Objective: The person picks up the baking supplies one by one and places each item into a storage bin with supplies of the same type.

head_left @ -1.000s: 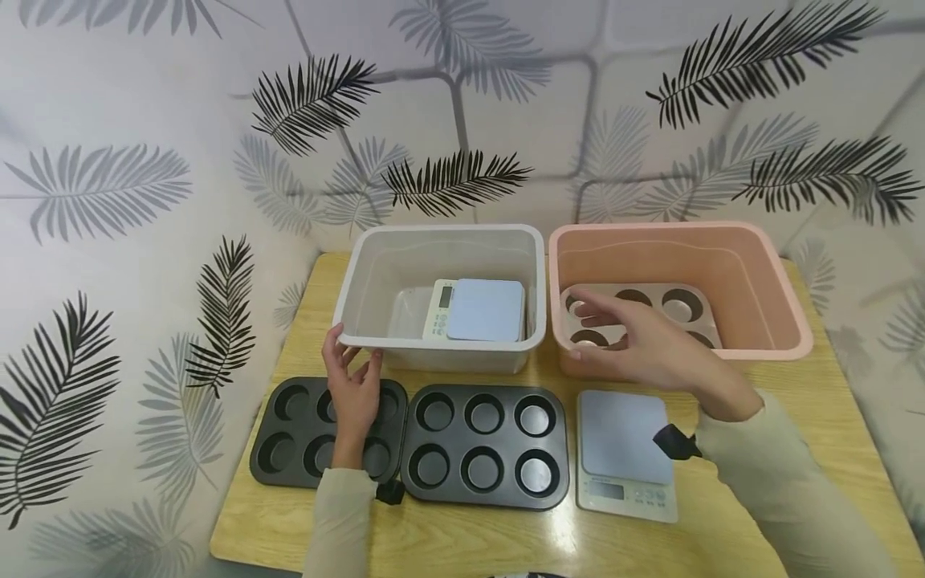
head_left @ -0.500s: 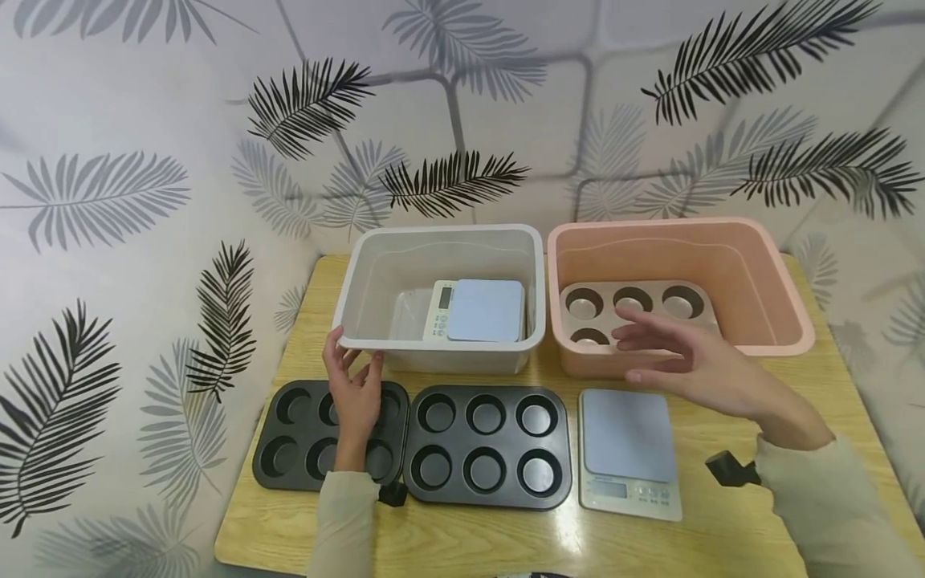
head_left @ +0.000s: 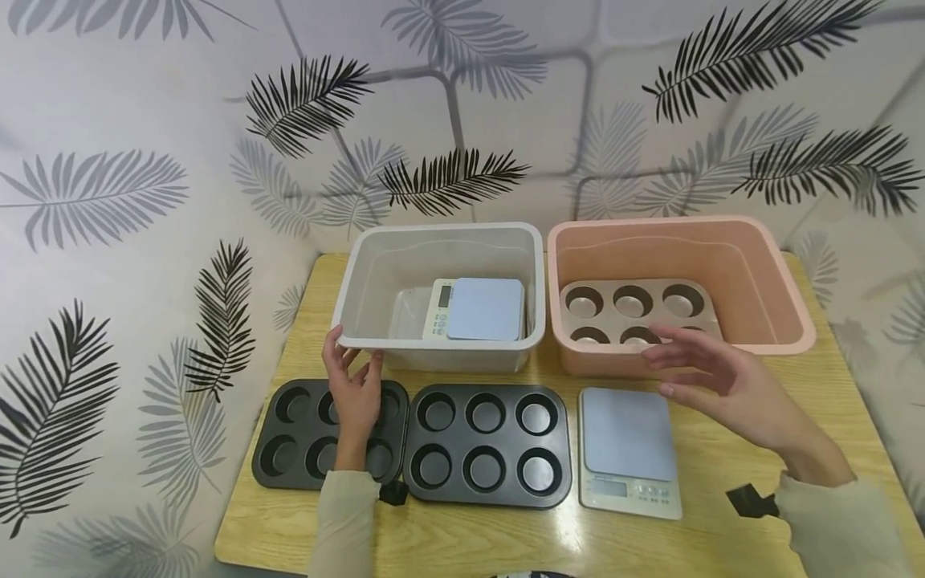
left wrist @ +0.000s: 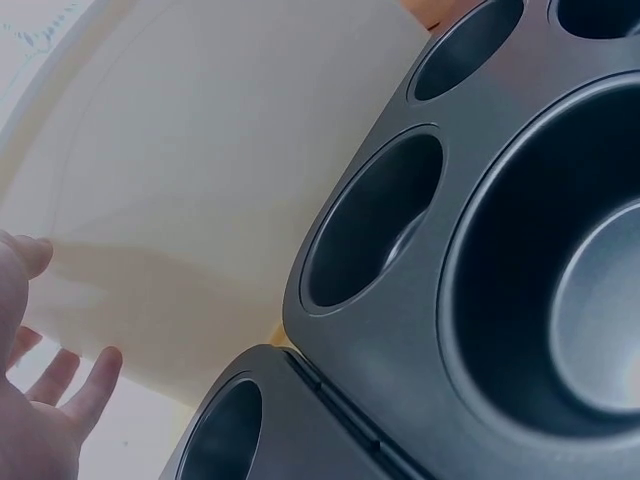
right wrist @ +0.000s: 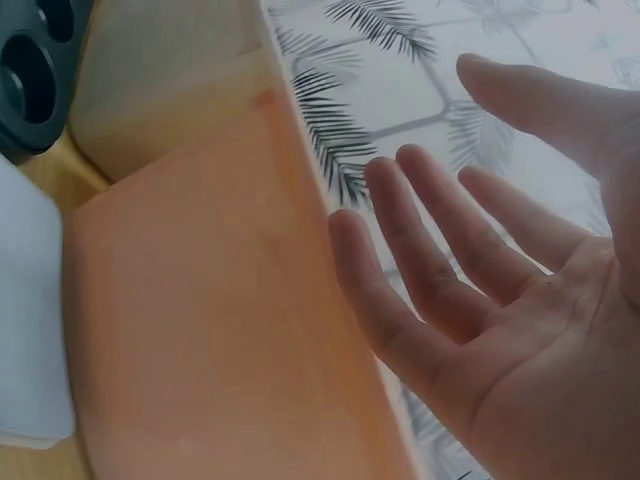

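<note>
In the head view my left hand (head_left: 356, 401) is at the front left corner of the white bin (head_left: 433, 345), fingers spread at its rim and wall. Its fingers (left wrist: 92, 392) also show beside the bin in the left wrist view. A kitchen scale (head_left: 484, 309) lies inside that bin. My right hand (head_left: 730, 393) hovers with nothing in it by the front rim of the pink bin (head_left: 766, 321), palm facing left, fingers loosely bent. The pink bin holds a light brown muffin pan (head_left: 607, 317), partly hidden by the front wall and the hand.
Two dark muffin pans, one on the left (head_left: 289, 433) partly under my left arm and one in the middle (head_left: 486, 502), lie before the bins on the wooden table (head_left: 448, 542). A second scale (head_left: 629, 437) lies to their right. A patterned cloth (head_left: 462, 104) rises behind.
My right hand has drawn back to the right and toward me from above the pink bin, uncovering more of the brown pan. The left hand stays at the white bin's corner.
</note>
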`<action>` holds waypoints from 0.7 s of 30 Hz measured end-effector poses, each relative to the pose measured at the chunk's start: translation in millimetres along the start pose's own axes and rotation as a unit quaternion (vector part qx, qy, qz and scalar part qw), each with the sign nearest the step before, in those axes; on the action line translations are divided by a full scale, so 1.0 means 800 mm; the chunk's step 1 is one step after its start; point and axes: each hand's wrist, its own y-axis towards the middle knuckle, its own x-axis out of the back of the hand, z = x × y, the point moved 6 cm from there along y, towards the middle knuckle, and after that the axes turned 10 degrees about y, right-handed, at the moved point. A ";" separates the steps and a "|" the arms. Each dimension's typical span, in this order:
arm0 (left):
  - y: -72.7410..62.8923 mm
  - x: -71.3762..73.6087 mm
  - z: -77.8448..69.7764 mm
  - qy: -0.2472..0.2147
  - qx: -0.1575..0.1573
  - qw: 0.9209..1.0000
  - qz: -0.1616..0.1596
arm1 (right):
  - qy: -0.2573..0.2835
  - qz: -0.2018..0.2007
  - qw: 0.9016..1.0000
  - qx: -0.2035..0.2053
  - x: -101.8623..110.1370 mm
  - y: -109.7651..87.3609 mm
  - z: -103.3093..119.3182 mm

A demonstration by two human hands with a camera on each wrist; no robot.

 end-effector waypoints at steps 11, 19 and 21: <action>-0.003 0.000 -0.001 0.003 0.008 1.000 0.002 | 0.041 -0.014 0.999 0.007 -0.002 -0.020 -0.044; -0.002 -0.001 -0.001 0.000 0.018 1.000 0.001 | -0.032 -0.035 0.999 -0.021 0.002 -0.030 -0.083; -0.002 0.000 -0.001 0.000 0.018 1.000 0.001 | -0.055 -0.048 0.997 -0.031 0.006 -0.030 -0.091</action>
